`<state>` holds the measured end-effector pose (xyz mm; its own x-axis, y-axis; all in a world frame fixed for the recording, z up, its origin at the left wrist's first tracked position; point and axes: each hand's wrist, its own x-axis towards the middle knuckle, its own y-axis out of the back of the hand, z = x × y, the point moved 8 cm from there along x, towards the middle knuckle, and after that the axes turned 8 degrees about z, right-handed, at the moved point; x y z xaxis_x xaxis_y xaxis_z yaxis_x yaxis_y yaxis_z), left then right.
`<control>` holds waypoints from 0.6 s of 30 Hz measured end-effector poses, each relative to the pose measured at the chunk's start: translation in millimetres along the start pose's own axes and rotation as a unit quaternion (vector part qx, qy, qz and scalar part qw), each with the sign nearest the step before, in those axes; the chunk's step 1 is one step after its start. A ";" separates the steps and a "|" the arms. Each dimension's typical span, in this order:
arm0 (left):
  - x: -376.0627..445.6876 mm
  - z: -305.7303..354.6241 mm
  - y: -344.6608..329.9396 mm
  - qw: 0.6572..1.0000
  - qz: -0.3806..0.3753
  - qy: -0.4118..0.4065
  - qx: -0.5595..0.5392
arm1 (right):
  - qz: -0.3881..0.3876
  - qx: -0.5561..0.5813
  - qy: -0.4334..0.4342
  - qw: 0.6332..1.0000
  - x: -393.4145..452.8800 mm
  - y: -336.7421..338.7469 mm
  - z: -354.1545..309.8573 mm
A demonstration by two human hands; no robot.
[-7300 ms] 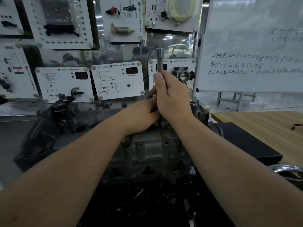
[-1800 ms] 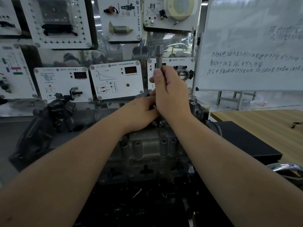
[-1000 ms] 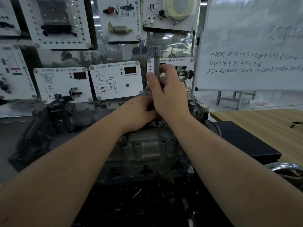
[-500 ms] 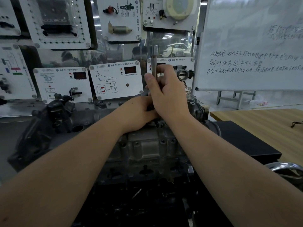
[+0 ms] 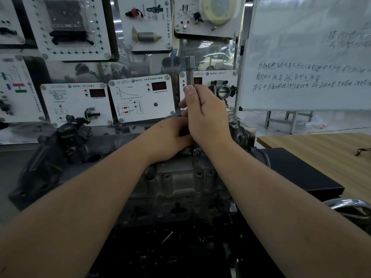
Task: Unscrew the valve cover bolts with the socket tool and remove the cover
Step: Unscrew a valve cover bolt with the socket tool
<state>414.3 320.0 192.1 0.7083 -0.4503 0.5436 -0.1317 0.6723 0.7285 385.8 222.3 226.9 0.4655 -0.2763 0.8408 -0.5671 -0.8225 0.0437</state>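
**On top of the engine, two hands hold the socket tool**

On the top of the engine block [image 5: 180,183], near its back edge, the socket tool [image 5: 189,71] stands straight up. Its round metal end sticks out above the fingers. Its bottom end is hidden behind the hands, so the bolt under it cannot be seen.

The right hand [image 5: 206,117] is wrapped around the shaft of the tool. The fingers are curled tight and the thumb lies up along the shaft. The left hand [image 5: 168,137] sits lower, just beside the right one and touching it. Its fingers are curled in near the bottom of the tool, but what they hold is hidden, so I cannot tell.

The valve cover [image 5: 112,143] is the long grey metal part along the back of the engine, under the hands. It is still on the engine.

Behind the engine stand white teaching panels [image 5: 140,97] with small red screens and drawings. To the right is a whiteboard [image 5: 305,57] with handwriting on it. A wooden desk [image 5: 321,153] is at the right, and a black box [image 5: 297,171] lies at its near left edge, beside the engine.
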 end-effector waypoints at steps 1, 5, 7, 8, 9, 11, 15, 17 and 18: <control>0.0 1.3 -0.3 1.000 -0.001 -0.004 0.006 | -0.003 0.000 0.000 1.000 0.0 -0.4 -0.2; -0.2 3.6 -1.1 1.000 -0.006 -0.012 0.013 | -0.004 -0.004 0.009 1.000 0.4 0.1 -0.6; 0.5 3.9 -2.6 1.000 -0.008 -0.011 0.012 | 0.000 0.000 0.010 1.000 -0.1 1.4 -1.6; 0.5 3.5 -3.8 1.000 -0.011 -0.006 0.009 | 0.002 0.003 0.006 1.000 -0.2 1.6 -1.1; 0.5 2.4 -4.9 1.000 -0.017 0.002 0.003 | 0.003 0.004 0.001 1.000 -0.1 1.6 -0.2; 0.0 1.0 -5.9 1.000 -0.026 0.012 -0.003 | 0.001 0.002 -0.007 1.000 -0.2 0.5 1.7; -0.4 2.2 -1.1 1.000 -0.012 0.004 0.001 | -0.014 -0.010 -0.004 1.000 -0.3 -3.4 2.0; 0.0 1.6 -0.9 1.000 -0.009 0.002 0.003 | -0.010 -0.012 -0.005 1.000 0.3 -2.7 2.7; 0.1 1.3 -1.1 1.000 -0.007 0.003 0.005 | -0.003 -0.011 -0.002 1.000 0.8 -1.5 2.8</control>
<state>413.6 318.5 191.9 0.7150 -0.4559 0.5300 -0.1275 0.6604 0.7400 388.9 221.9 226.0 0.4715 -0.2725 0.8387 -0.5782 -0.8136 0.0607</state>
